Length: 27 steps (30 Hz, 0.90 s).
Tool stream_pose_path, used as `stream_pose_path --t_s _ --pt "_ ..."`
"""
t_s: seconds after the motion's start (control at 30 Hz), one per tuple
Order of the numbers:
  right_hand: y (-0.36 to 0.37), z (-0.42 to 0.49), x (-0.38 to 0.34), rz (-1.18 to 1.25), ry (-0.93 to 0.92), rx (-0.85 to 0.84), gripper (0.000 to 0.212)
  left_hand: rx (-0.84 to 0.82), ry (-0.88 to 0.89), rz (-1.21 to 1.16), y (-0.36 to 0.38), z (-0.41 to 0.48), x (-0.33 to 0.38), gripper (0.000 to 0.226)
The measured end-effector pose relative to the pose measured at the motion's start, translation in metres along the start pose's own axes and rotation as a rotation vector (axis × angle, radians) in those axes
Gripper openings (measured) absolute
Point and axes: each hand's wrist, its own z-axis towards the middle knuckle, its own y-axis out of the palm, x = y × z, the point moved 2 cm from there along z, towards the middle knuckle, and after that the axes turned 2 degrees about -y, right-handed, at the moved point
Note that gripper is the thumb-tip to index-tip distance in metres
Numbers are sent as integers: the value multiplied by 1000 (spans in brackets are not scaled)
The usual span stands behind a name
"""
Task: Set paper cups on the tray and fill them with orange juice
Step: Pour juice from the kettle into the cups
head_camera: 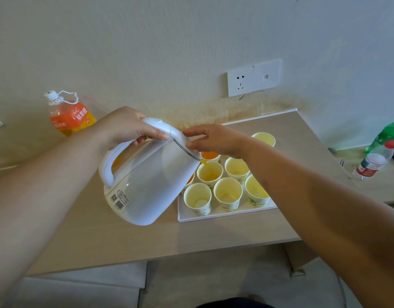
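Head view: the left hand [127, 127] is wrapped round the handle of the white jug [151, 181], which tilts in from left of the tray [224, 215], spout over the tray's middle cup [209, 173]. The right hand [216, 140], above the tray's far row, rests straight fingers on the lid. Neighbouring cups crowd the spout closely.

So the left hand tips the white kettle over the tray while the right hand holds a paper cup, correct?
No: the head view shows the right hand touching the lid of the white kettle, gripping nothing. The left hand does tip it over the tray.
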Motion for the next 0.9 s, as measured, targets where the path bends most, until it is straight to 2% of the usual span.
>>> stream_pose_path --t_s 0.9 --pt "0 -6 -9 85 -82 -9 46 39 17 142 -22 -27 25 40"
